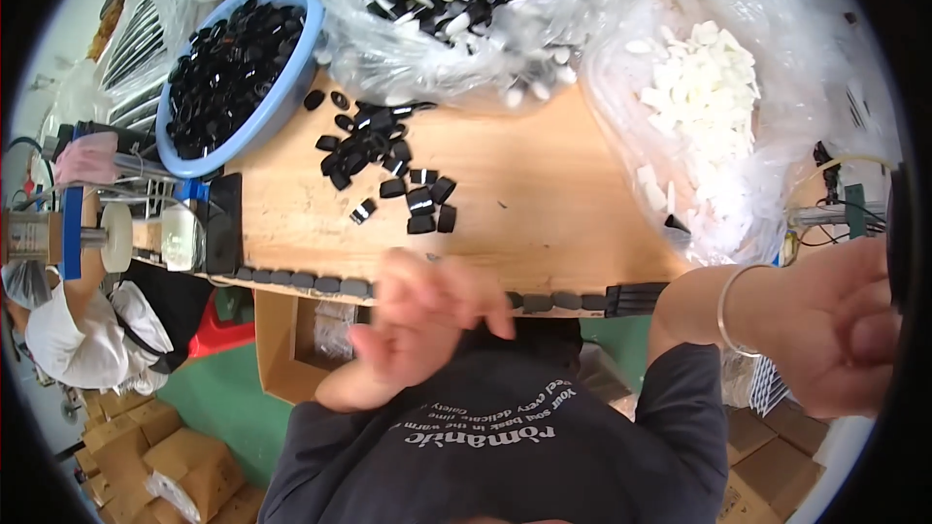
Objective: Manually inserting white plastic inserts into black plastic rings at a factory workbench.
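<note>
My left hand [413, 315] is raised over the front edge of the table, blurred by motion. Its fingers are apart and nothing shows in them. Along that edge runs a row of dark oval pieces [330, 284], partly behind this hand. Beyond it, small black glossy caps [419, 200] lie loose on the wooden table [544, 194], heaped toward the back. At the far right my right hand [835, 325], with a bangle on the wrist, is lifted beside the picture's dark rim. Its fingers curl inward; what they hold, if anything, is hidden.
A blue basin [316, 24] full of black pieces stands at the back left. Clear plastic bags [427, 68] hold black and white pieces at the back, and white pieces [704, 87] at the right. A person [73, 330] works at the left. Cardboard boxes [160, 446] stand on the floor.
</note>
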The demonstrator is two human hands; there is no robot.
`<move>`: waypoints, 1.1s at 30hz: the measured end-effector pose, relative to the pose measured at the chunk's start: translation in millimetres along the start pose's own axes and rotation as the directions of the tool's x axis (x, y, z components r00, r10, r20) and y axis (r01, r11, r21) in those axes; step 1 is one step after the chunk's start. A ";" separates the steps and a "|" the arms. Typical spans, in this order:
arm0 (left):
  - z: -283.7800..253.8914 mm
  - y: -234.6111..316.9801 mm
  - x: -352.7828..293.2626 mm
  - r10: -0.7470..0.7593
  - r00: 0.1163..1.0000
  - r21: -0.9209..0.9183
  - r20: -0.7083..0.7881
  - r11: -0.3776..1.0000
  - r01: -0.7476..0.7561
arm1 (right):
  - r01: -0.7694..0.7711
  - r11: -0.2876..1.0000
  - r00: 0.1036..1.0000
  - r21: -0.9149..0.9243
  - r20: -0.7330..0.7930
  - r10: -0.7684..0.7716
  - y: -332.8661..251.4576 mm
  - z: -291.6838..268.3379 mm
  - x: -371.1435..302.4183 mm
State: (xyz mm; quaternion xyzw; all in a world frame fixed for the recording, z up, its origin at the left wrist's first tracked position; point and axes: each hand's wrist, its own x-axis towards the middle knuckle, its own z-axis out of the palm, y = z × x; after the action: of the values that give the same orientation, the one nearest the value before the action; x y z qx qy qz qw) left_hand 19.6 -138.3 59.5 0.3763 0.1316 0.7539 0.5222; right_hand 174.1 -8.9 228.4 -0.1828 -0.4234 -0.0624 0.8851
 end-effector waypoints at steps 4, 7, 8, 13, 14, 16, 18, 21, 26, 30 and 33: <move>-15.8 29.3 8.0 0.168 0.983 0.213 -0.078 0.966 -0.148 | 0.052 0.972 0.946 0.231 0.301 -0.122 20.9 -41.5 -6.7; -20.3 42.1 15.5 0.281 0.959 0.331 -0.033 0.909 -0.255 | 0.023 0.939 0.912 0.343 0.378 -0.160 28.5 -55.8 -3.5; -19.9 45.6 15.8 0.314 0.949 0.370 0.002 0.882 -0.293 | -0.073 0.892 0.838 0.446 0.512 -0.188 31.9 -65.4 0.5; -52.3 33.3 8.0 0.144 0.968 0.590 -0.205 0.807 0.005 | -0.015 0.999 0.651 0.036 0.758 -0.017 57.6 -85.1 -41.6; -61.6 26.2 5.9 0.060 0.946 0.636 -0.318 0.754 0.166 | -0.170 0.964 0.463 -0.203 0.847 0.260 58.9 -95.9 -48.5; -71.4 22.4 13.6 -0.169 0.947 0.914 -0.275 0.261 0.312 | -0.223 0.910 0.130 -0.350 0.914 0.383 84.2 -97.4 -69.4; -70.7 13.4 27.6 -0.090 0.992 0.993 -0.091 0.061 0.097 | -0.209 0.868 -0.018 -0.450 0.889 0.457 94.9 -109.5 -82.2; -73.5 -3.0 40.7 -0.072 0.993 0.970 0.098 -0.215 -0.111 | -0.177 0.804 -0.051 -0.568 0.821 0.569 111.8 -122.2 -91.5; -90.2 -17.0 40.3 -0.146 0.988 0.925 0.042 -0.367 -0.093 | -0.116 0.753 0.138 -0.647 0.740 0.658 145.4 -122.4 -80.6; -97.1 -21.4 41.2 -0.174 0.982 0.924 0.078 -0.357 -0.136 | -0.114 0.708 0.263 -0.697 0.666 0.698 178.6 -118.7 -64.4; -96.7 -25.9 44.8 -0.171 0.981 0.920 0.092 -0.361 -0.149 | -0.161 0.725 0.253 -0.669 0.682 0.686 182.5 -104.4 -71.1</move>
State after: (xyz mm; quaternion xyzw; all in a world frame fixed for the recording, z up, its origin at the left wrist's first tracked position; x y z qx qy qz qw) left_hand -38.4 -68.9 -2.5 0.7121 0.6483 0.2694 0.0006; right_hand 253.3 117.6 64.1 -0.5046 -0.7332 0.1985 0.4104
